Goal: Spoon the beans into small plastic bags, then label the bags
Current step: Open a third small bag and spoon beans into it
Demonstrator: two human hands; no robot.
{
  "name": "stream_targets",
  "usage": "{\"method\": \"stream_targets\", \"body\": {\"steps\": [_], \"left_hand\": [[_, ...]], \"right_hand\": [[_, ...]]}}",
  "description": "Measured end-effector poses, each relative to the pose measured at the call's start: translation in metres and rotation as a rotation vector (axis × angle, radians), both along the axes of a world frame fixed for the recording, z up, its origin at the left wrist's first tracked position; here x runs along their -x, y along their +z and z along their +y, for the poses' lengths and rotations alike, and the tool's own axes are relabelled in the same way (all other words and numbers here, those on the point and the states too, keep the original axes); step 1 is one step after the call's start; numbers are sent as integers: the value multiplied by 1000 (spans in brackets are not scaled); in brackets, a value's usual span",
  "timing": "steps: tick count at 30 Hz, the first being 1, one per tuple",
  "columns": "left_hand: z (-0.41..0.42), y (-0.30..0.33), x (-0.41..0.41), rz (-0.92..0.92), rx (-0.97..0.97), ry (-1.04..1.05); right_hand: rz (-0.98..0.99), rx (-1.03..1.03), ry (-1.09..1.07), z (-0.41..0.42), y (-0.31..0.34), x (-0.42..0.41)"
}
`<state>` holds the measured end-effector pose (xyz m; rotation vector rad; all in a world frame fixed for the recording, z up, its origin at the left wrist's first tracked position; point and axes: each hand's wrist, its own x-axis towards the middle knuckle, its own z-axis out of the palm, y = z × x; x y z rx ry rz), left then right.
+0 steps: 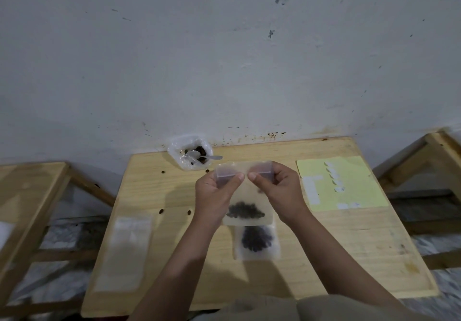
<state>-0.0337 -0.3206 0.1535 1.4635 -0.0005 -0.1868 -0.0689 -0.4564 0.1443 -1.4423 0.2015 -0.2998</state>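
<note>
1. A scuffed pale wall (224, 46) stands behind a light wooden table (159, 191), with other wooden frames to either side of it
2. No brand or writing can be read anywhere; the white labels (334, 177) on the yellow sheet (359, 191) at the table's right are too blurred to tell whether they bear text
3. The left hand (217, 191) and right hand (277, 188) hold a small clear bag (245, 196) upright above the table, each pinching its top edge between thumb and fingers, thumbs nearly meeting at the middle
4. Dark beans (245, 210) sit in a heap at the bottom of that held bag
5. A second filled bag (257, 242) lies flat on the table just below it, partly hidden by the held one
6. A stack of empty bags (124, 248) lies at the left
7. At the back edge an open plastic sack of beans (190, 152) holds a metal spoon (199, 157)
8. Loose beans (161, 211) dot the tabletop
</note>
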Motion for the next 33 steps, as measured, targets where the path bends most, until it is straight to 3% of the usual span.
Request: {"method": "stream_targets", "body": {"steps": [10,18,26,31,33], "left_hand": [[-2,1,-7,-41,-1,24],[8,-6,-19,55,81,49],[7,-24,-17,57,130,72],[7,-37,-12,259,159,75],[10,-49,-9,292,62,19]], "right_hand": [[-23,-39,30,0,7,-13],[84,-282,-125,-7,1,-16],[119,-215,-132,-12,-17,-7],[270,45,33,-19,-44,8],[342,68,14,-21,-58,15]]}}
